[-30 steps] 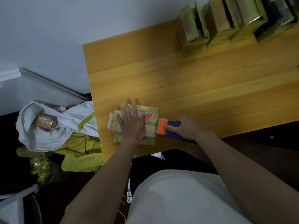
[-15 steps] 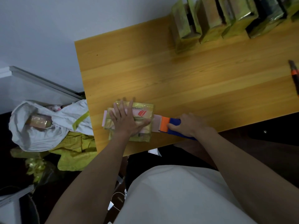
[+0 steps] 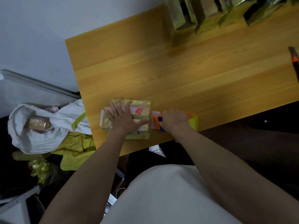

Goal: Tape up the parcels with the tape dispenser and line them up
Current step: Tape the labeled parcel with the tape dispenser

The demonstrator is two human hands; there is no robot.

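A flat parcel (image 3: 141, 109) in yellow-green wrap with a pink label lies near the front left corner of the wooden table (image 3: 161, 70). My left hand (image 3: 123, 118) presses flat on top of it, fingers spread. Just right of the parcel, my right hand (image 3: 175, 121) grips the orange and blue tape dispenser (image 3: 156, 121). Its yellow tape roll (image 3: 193, 121) shows behind my knuckles. A strip of tape runs from the dispenser onto the parcel's right edge.
Several wrapped parcels (image 3: 182, 21) stand in a row along the table's far edge. A utility knife (image 3: 294, 57) lies at the right edge. On the floor to the left sit a white sack (image 3: 40, 126) holding a parcel and crumpled yellow-green wrap (image 3: 76, 147).
My right hand has drawn the dispenser rightward away from the parcel, leaving tape stretched behind it. My left hand stays pressed on the parcel. The camera view shifted slightly.
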